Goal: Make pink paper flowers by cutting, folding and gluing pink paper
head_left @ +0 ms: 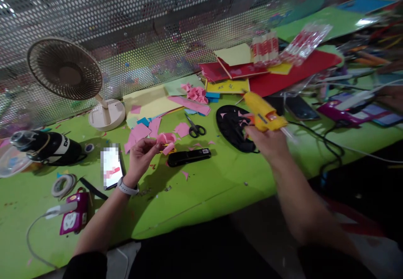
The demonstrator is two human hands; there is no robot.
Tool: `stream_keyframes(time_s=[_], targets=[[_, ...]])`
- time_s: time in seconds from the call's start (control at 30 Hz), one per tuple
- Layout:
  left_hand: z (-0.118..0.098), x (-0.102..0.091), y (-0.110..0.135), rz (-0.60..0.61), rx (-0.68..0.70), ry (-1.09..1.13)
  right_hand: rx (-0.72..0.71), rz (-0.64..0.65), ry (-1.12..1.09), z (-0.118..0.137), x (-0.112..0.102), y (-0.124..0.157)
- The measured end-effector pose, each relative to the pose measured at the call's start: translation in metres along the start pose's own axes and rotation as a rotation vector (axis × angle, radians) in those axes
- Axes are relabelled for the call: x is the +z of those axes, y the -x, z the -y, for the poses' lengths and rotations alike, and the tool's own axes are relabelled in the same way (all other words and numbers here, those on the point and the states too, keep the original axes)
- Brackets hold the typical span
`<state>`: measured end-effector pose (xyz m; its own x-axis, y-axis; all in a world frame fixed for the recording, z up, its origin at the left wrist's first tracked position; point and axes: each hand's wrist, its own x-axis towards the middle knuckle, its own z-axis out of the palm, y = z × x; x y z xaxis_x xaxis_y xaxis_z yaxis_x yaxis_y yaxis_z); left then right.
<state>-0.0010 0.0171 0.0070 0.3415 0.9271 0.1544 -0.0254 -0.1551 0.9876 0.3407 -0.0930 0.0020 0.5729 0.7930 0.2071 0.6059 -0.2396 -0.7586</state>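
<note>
Between its thumb and fingers, my left hand (143, 155) pinches a curled pink paper piece (166, 138) above the green table. My right hand (266, 140) grips a yellow hot glue gun (262, 111), its nozzle pointing up and left over a black pouch (231, 130) strewn with pink scraps. A clear glue stick (290, 135) sticks out of the gun's back. Below the pink piece lies a black stapler (189, 157). Dark-handled scissors (195, 128) rest between my hands. Pink paper cuttings (138, 132) and a cluster of folded pink paper (195, 93) lie farther back.
At left are a fan (67, 77), a black bottle (47, 146), a lit phone (111, 167), a tape roll (63, 185) and a purple power bank (74, 214). Red boards (292, 71) and cables (327, 140) occupy the right. A perforated metal screen (151, 31) borders the back.
</note>
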Motion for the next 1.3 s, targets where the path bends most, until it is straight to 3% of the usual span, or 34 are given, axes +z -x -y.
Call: stream_keyframes(time_s=[0.1,0.23,0.37,0.6,0.83,1.13,1.3], targets=[[-0.001,0.001,0.0,0.025,0.003,-0.005,0.108,0.11,-0.383,0.012,0.014,-0.002],[-0.005,0.003,0.0,0.034,-0.002,-0.02,0.018,0.357,-0.592,0.035,0.027,-0.002],[-0.008,0.005,-0.001,0.013,-0.019,0.014,-0.051,0.533,-0.647,0.059,0.034,-0.002],[-0.003,0.005,-0.001,-0.053,-0.08,0.046,-0.121,0.727,-0.515,0.089,0.057,0.019],[0.0,0.006,0.001,-0.056,-0.082,0.055,-0.487,0.617,-0.276,0.094,0.068,0.04],[0.008,0.005,0.006,-0.053,0.039,-0.079,-0.604,0.511,-0.186,0.09,0.075,0.043],[0.01,0.005,0.009,-0.047,0.129,-0.199,-0.679,0.533,-0.157,0.075,0.08,0.042]])
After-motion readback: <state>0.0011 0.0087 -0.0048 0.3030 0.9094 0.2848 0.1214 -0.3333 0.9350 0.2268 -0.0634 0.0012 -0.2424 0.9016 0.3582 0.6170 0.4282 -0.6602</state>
